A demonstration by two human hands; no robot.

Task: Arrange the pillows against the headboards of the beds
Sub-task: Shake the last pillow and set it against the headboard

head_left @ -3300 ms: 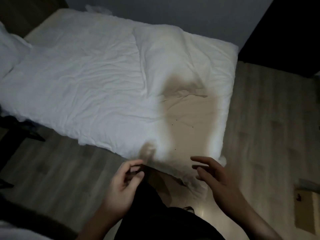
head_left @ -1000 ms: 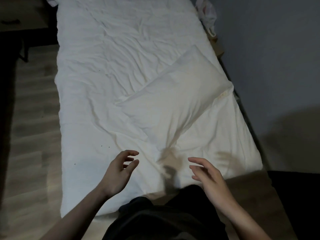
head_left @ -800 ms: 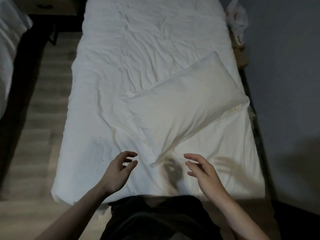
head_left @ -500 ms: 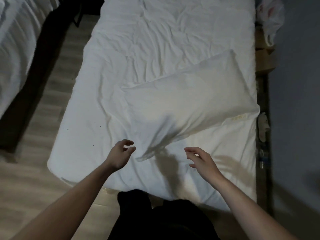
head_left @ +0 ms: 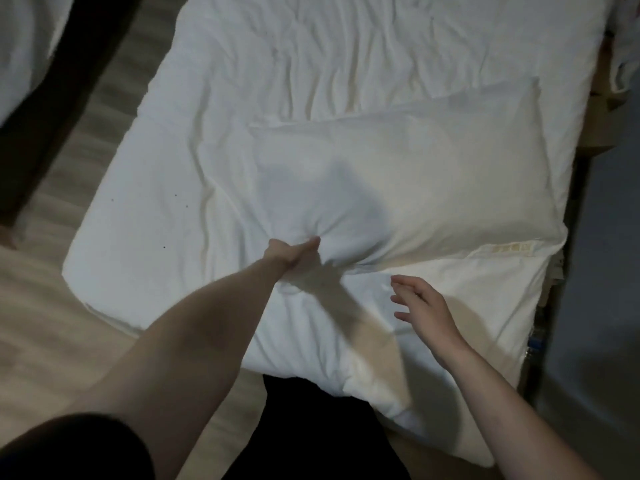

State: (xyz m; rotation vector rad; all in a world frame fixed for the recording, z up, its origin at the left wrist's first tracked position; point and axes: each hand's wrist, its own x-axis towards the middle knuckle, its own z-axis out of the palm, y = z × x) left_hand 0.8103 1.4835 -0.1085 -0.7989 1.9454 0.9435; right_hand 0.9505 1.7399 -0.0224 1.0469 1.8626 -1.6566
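A white pillow lies slantwise across the near half of a bed covered with a wrinkled white sheet. My left hand grips the pillow's near lower corner, and the fabric bunches around my fingers. My right hand hovers over the sheet just below the pillow's near edge, fingers spread and holding nothing. No headboard is in view.
Wooden floor runs along the bed's left side. A second bed's white bedding shows at the top left, beyond a dark gap. A grey wall borders the bed on the right, with a white bag at the top right.
I have come closer to the bed. My left hand reached forward and took hold of the pillow's near corner. My right hand moved toward the pillow's edge and stays open.
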